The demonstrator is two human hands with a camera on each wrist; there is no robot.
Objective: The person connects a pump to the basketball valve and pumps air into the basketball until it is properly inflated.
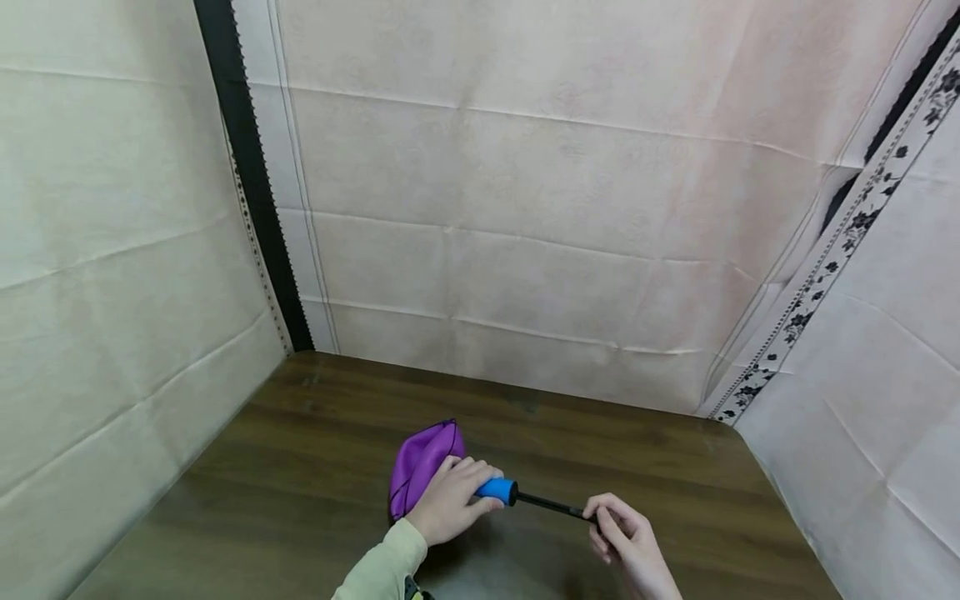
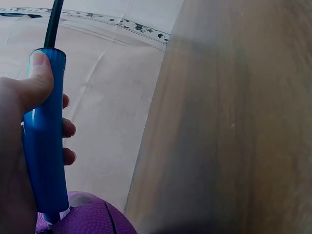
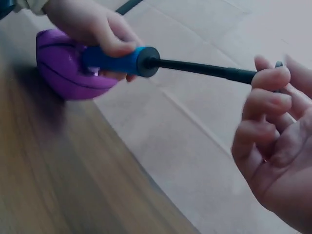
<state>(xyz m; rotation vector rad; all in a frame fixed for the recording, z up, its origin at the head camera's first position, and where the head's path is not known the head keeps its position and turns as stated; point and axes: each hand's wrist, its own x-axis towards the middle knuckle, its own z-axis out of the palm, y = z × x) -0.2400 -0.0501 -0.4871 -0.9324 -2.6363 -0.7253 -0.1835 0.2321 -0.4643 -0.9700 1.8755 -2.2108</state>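
Note:
My left hand (image 1: 453, 498) wraps round the blue barrel of a hand pump (image 2: 46, 131), thumb along its top end. The pump's black rod (image 3: 192, 67) is drawn out to the right. At the rod's far end, my right hand (image 1: 626, 533) grips the black handle with curled fingers, seen closely in the right wrist view (image 3: 280, 117). A purple ball (image 1: 423, 467) with black seam lines, creased and partly deflated, sits at the barrel's other end, beyond the left hand. In the left wrist view the pump's tip meets the ball (image 2: 92, 214); whether a needle is inside is hidden.
Both hands are above a brown wood-grain table (image 1: 300, 467). Pale cloth walls (image 1: 525, 208) enclose it at the back and both sides. A floral-edged strip (image 1: 825, 275) runs down the right rear corner, and a dark strip (image 1: 255, 167) down the left.

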